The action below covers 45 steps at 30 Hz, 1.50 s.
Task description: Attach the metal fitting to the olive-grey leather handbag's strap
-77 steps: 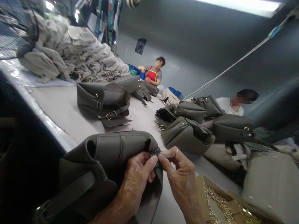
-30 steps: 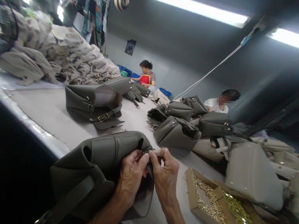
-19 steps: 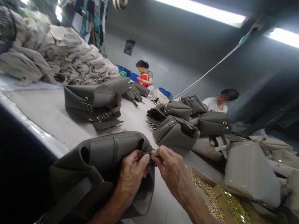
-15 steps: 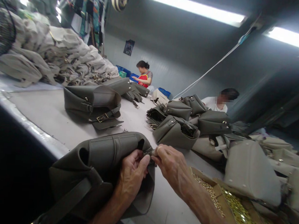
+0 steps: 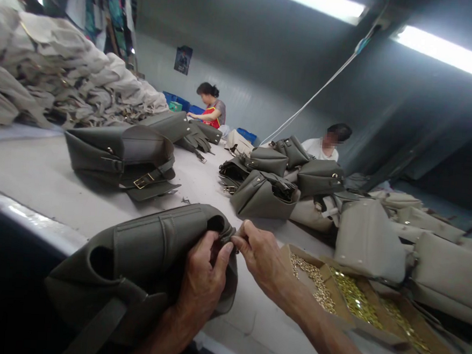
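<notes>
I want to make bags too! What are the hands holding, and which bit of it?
Both hands, left hand and right hand, pinch the dark olive bag at its top edge, beside the opening.

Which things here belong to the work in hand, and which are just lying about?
In hand:
- olive handbag
- left hand
- right hand
- cardboard box of brass fittings

Lying about:
- buckled bag
- beige fabric pile
- finished bags
</notes>
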{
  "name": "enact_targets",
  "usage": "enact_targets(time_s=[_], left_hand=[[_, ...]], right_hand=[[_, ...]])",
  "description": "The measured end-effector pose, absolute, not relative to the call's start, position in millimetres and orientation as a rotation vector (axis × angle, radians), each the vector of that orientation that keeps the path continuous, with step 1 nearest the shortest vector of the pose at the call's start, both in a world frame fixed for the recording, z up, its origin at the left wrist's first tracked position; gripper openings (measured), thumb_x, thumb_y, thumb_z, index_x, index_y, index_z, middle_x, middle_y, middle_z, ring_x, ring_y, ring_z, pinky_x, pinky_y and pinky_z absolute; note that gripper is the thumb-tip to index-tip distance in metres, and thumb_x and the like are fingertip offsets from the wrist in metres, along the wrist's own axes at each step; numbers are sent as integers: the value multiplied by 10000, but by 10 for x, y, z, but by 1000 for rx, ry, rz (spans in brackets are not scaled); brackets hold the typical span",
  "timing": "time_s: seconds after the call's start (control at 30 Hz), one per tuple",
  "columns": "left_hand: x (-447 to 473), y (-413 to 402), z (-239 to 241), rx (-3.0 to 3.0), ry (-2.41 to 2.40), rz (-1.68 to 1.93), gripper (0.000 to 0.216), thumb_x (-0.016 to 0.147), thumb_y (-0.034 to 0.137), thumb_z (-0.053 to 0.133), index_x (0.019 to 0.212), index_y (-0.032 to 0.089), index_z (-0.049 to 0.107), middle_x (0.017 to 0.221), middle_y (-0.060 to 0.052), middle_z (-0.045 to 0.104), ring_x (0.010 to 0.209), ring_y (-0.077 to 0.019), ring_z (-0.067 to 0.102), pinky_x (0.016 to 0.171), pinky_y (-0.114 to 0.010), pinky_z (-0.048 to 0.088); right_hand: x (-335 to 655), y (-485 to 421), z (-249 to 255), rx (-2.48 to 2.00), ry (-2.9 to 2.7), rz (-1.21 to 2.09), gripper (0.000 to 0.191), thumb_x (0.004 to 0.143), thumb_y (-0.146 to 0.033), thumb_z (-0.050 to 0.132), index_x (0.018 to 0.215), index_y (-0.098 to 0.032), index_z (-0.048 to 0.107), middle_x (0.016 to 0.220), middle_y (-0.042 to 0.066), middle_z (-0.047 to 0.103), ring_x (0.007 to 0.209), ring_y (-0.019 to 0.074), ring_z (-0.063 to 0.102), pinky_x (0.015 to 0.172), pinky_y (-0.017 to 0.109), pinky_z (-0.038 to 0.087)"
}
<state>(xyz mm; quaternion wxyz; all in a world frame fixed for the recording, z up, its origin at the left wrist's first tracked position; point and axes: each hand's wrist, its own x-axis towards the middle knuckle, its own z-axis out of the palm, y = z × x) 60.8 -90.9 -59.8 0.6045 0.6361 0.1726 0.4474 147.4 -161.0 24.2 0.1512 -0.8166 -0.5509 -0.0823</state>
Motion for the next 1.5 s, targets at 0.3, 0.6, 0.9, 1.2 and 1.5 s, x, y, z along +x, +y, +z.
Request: enact_targets(time_s=[0.3, 0.6, 0.9, 1.2, 1.5], left_hand=[[551, -882, -468, 1374, 375, 984, 170, 874, 337, 520, 830, 174, 542, 691, 10, 556, 638, -140, 533, 577, -205, 395], [591, -885, -547, 1399, 361, 992, 162, 891, 338, 524, 899, 179, 552, 804, -19, 607, 755, -175, 585, 682, -230, 435], [606, -938, -623, 1831, 420, 1318, 107, 911, 256, 529, 941, 154, 546, 829, -60, 590, 786, -195, 574, 730, -250, 425], [590, -912, -627, 1889, 382, 1319, 163, 907, 288, 539, 931, 127, 552, 792, -51, 587, 740, -186, 576, 693, -245, 443], [590, -898, -622, 1768, 402, 1214, 136, 892, 305, 531, 896, 170, 546, 810, -22, 606, 750, -169, 584, 685, -249, 444]], right_hand=[[1527, -1655, 264, -2293, -2092, -604, 182, 857, 7, 498, 843, -174, 482, 810, 30, 540, 695, 180, 497, 611, 279, 328], [1561, -1623, 459, -2287, -2345, -566, 164, 845, -23, 567, 811, -170, 502, 753, 12, 543, 627, 163, 455, 593, 285, 281], [1615, -1652, 383, -2286, -1576, 216, 238, 882, -167, 524, 652, -168, 466, 563, -38, 443, 532, 110, 396, 502, 235, 249], [1618, -1673, 423, -2112, -1093, 828, 239, 844, -250, 495, 626, -163, 453, 495, -66, 354, 447, 81, 326, 423, 191, 276], [1490, -1669, 614, -2712, -1971, -43, 90, 882, -124, 540, 815, -137, 599, 682, 43, 599, 591, 152, 524, 502, 267, 201]])
